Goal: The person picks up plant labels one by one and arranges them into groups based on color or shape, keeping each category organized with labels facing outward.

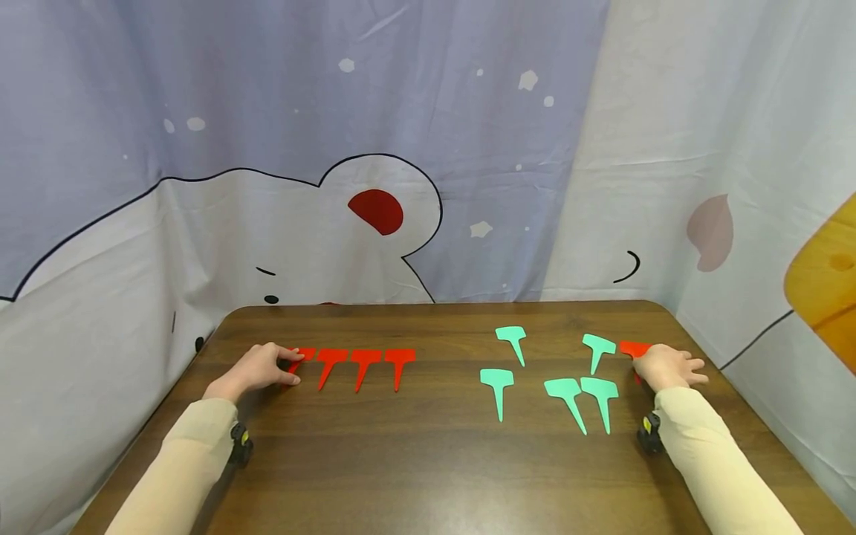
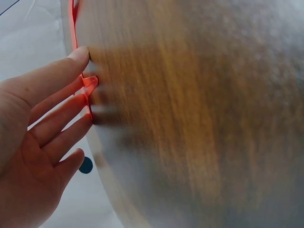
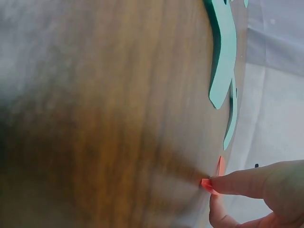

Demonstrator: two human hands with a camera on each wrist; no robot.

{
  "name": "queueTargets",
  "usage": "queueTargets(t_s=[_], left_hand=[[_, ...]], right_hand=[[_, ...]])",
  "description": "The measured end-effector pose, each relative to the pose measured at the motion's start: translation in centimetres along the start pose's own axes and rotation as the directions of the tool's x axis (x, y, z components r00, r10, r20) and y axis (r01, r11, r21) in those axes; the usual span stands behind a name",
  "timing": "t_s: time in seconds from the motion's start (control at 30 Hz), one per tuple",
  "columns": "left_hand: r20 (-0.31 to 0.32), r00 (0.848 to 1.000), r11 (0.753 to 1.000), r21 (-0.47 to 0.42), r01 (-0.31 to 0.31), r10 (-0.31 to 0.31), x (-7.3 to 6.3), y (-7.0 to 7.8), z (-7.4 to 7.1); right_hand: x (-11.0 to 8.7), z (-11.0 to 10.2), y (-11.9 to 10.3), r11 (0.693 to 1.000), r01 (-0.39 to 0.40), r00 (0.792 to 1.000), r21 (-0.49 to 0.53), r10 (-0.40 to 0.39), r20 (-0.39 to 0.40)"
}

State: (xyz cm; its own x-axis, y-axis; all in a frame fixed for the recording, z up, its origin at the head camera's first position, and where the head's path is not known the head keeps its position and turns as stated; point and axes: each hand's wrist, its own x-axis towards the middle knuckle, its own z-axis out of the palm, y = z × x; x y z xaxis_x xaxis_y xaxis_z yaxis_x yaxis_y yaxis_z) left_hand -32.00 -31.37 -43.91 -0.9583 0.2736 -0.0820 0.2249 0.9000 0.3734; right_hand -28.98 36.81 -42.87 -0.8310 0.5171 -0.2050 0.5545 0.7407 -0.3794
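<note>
At the left end of a row of red T-shaped plant labels [image 1: 365, 360], my left hand [image 1: 257, 365] holds the endmost red label [image 1: 305, 354] between thumb and fingers, low at the tabletop. In the left wrist view the thumb [image 2: 78, 54] and fingertips meet this label's edge. My right hand [image 1: 667, 366] pinches another red plant label [image 1: 631, 347] near the table's right side, the other fingers spread outward. From the right wrist, the thumb and a finger close on its red stem [image 3: 207, 185]; part of its head is hidden by the hand in the head view.
Several mint-green T-shaped plant labels [image 1: 497, 377] lie scattered on the brown wooden table [image 1: 428, 468], left of my right hand. Two of them, at the front right, lie side by side. A patterned curtain [image 1: 495, 186] hangs behind the far table edge and along both sides.
</note>
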Motion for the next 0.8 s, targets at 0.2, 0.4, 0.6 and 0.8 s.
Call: queueTargets(t_s=[0.2, 0.4, 0.6, 0.8], left_hand=[[0.003, 1.000, 1.000, 0.003, -0.004, 0.004, -0.01, -0.06, 0.06], [0.008, 1.000, 1.000, 0.004, -0.002, 0.002, -0.10, 0.05, -0.02], [0.008, 1.000, 1.000, 0.001, 0.002, -0.002, -0.15, 0.16, -0.07], [0.007, 1.000, 1.000, 0.002, 0.003, -0.003, -0.17, 0.25, -0.09]], right_hand=[[-0.09, 0.24, -0.17, 1.000, -0.005, 1.000, 0.007, 0.005, -0.002], [-0.28, 0.14, -0.39, 0.999, 0.035, 0.999, -0.025, -0.036, -0.013], [-0.46, 0.16, -0.49, 0.996, 0.077, 0.996, -0.050, -0.079, -0.031], [-0.59, 0.19, -0.39, 0.993, 0.104, 0.994, -0.056, -0.106, -0.035]])
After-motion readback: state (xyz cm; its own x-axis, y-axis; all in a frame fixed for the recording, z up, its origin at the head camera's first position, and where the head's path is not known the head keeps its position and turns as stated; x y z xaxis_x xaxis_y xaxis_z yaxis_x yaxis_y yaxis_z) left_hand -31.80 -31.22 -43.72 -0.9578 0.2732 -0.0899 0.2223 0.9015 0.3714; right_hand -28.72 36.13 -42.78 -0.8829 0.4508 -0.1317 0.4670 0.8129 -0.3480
